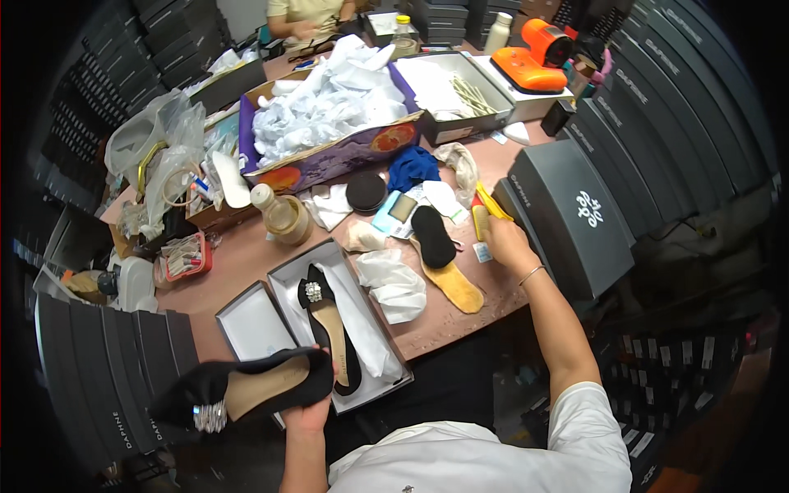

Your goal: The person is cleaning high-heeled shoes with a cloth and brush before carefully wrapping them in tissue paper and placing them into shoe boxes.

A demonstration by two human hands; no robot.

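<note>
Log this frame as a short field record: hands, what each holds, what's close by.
left hand: grips a black pointed shoe with a rhinestone buckle, held below the table edge
right hand: closed on a yellow tool at the table's right side
open shoe box: holds the matching black shoe on white tissue
box lid: lies left of the box
insoles: tan insole and black insole beside the right hand
table: cluttered
other person: a hand at the far end

Left hand (308,411) grips black shoe (238,393); right hand (503,240) holds yellow tool (486,205).
</note>
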